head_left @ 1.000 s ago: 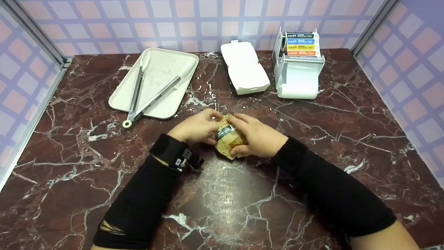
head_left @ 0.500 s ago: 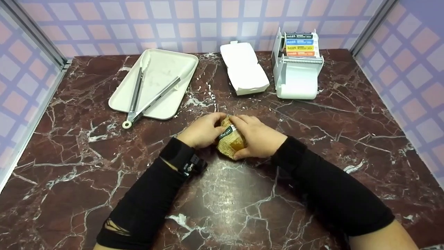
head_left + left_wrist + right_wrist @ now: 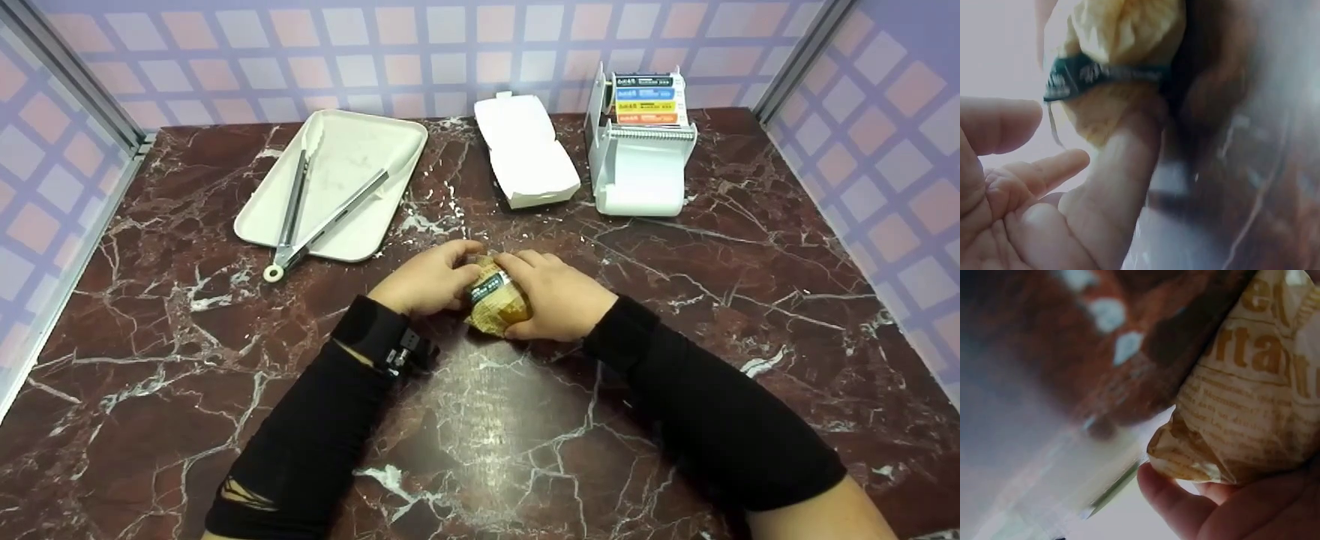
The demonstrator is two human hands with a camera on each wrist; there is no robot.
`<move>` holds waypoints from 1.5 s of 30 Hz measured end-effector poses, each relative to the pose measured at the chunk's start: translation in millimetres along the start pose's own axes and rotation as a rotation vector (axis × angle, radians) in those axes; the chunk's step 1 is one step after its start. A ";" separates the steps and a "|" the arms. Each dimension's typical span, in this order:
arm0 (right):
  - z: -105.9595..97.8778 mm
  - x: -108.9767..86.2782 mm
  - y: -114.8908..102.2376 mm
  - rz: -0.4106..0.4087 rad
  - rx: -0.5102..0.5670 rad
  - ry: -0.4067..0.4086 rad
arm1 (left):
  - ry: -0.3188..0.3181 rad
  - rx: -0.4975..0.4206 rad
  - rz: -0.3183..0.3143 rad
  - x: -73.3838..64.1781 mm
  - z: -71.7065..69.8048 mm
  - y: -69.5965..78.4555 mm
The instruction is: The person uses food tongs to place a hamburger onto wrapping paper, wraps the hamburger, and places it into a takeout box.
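A package (image 3: 496, 309) in crumpled, printed tan paper lies between the two hands at the middle of the table in the head view. A dark green label (image 3: 1103, 76) with white lettering runs across it. My right hand (image 3: 562, 296) holds the package from the right, thumb on the near side and fingers on the far side. From the left, my left hand (image 3: 431, 281) touches it; in the left wrist view one digit (image 3: 1129, 163) presses the paper just under the label while the other fingers stand apart from it. Printed words show on the paper (image 3: 1247, 394) in the right wrist view.
Metal tongs (image 3: 334, 221) with pale tips lie across a cream tray (image 3: 352, 236) at back left. An open white cardboard box (image 3: 525, 150) stands at the back. Right of it is a dispenser (image 3: 645, 150) with coloured label rolls. Small white bits lie near the tray.
My left hand shifted over the package and back slightly left, its thumb now at the label. The right hand has kept its hold. The package's near edge has drawn in slightly.
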State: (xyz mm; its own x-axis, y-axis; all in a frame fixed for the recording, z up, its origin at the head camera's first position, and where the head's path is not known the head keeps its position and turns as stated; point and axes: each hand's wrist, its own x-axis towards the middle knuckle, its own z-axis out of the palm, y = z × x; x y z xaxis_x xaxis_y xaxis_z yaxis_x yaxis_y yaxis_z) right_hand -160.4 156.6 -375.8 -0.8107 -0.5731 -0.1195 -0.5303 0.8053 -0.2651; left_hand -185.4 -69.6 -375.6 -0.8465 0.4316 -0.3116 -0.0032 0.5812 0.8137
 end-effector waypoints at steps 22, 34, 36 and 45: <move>-12.4 -10.1 46.4 0.091 0.010 0.056 | 0.192 0.039 0.030 2.0 1.6 2.4; -26.1 -19.0 75.8 0.209 -0.002 0.064 | 0.239 0.346 0.012 29.3 -0.2 29.1; -28.0 -20.5 80.5 0.235 -0.005 0.063 | 0.240 0.378 0.013 39.6 -0.3 35.7; -33.1 -26.5 90.7 0.295 0.001 0.044 | 0.232 0.514 0.075 81.4 7.1 56.3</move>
State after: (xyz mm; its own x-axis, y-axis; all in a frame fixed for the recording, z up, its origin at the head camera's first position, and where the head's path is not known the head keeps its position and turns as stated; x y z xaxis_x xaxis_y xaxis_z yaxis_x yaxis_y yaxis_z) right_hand -195.2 249.8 -365.0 -0.9398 -0.3073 -0.1497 -0.2701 0.9360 -0.2257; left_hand -250.7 3.2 -358.6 -0.9295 0.3555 -0.0988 0.2717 0.8407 0.4684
